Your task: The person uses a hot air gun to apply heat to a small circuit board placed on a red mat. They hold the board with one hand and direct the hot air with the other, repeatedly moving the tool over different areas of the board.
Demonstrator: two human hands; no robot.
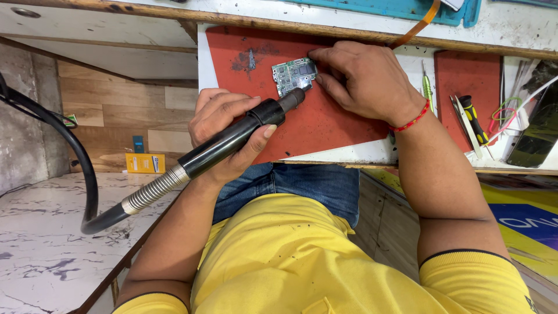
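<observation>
Hot-air nozzle over a circuit board

The left hand (224, 136) grips the hot-air handpiece (232, 139); the right hand (363, 78) pins the circuit board (293, 74) on the red mat (325, 125), screwdrivers (474, 119) nearby.

**A small electronics repair workshop**

This looks like a repair bench for phones or similar devices. A bare green circuit board (294, 74) lies on a red heat-resistant work mat (302, 122), scorched dark in one patch, and a black hot-air handpiece (232, 139) with a coiled metal collar and thick hose is pointed at it. The white table (349, 154), edged in worn wood, carries a second red mat (468, 78), a yellow-and-black screwdriver (474, 119), tweezers (461, 119), a thin green tool (427, 87) and a dark slab (537, 131) that may be a phone screen, though it is cut off at the edge. Coloured wires (504, 113) lie tangled beside it.
</observation>
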